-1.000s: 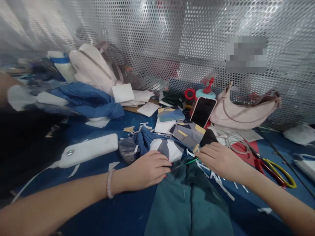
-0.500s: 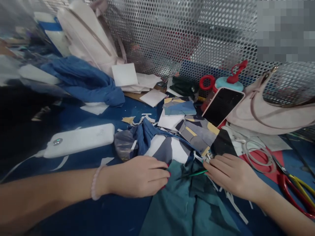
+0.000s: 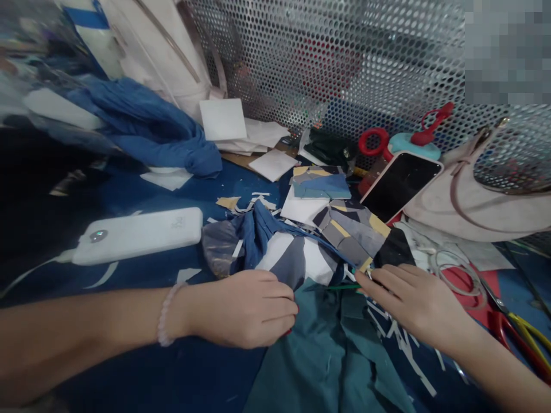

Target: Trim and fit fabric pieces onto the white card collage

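Pinches green stick in right hand, now flatter, likely working edge of green cloth, lower centre; curls left hand, cannot tell grip.

Dk teal fabric pc — spread at btm ctr of view, wrinkled, w/ a dark lengthwise crease, narrower toward top. Thin green stick-like tool — near-horiz. at fabric's upper end.

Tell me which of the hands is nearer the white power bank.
Left. The left hand is to the power bank's lower right; the right hand is much farther right, across the teal cloth.
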### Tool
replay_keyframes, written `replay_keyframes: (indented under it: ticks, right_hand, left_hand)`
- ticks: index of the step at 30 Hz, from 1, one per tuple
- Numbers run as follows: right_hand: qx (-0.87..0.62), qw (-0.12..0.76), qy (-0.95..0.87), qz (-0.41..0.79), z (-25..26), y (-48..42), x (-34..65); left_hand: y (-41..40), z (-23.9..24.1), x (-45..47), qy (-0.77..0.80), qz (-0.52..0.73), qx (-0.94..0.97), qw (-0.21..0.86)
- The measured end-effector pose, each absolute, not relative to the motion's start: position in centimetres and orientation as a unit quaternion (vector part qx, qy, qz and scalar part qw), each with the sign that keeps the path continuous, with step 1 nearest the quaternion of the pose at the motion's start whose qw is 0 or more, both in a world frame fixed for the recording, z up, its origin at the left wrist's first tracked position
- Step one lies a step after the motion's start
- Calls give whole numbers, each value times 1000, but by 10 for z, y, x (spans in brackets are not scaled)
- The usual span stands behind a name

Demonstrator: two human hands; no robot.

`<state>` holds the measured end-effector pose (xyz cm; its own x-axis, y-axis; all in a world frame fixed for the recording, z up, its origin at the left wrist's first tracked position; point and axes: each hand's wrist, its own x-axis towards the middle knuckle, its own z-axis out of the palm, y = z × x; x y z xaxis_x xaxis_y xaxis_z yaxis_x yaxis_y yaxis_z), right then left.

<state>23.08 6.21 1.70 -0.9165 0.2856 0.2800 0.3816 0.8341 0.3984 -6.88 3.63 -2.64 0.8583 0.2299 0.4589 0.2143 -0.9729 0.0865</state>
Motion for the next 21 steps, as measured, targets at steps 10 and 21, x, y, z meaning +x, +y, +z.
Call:
replay_keyframes:
  ticks: [10,21]
  right_hand:
    - [-131,16,-954,-268,58,57,201]
    - [-114,-45,-934,-336,62,59,161]
  left_hand:
    - [41,-27,-72,83,216,971,64]
    - [42,-31,-72,100,195,972,79]
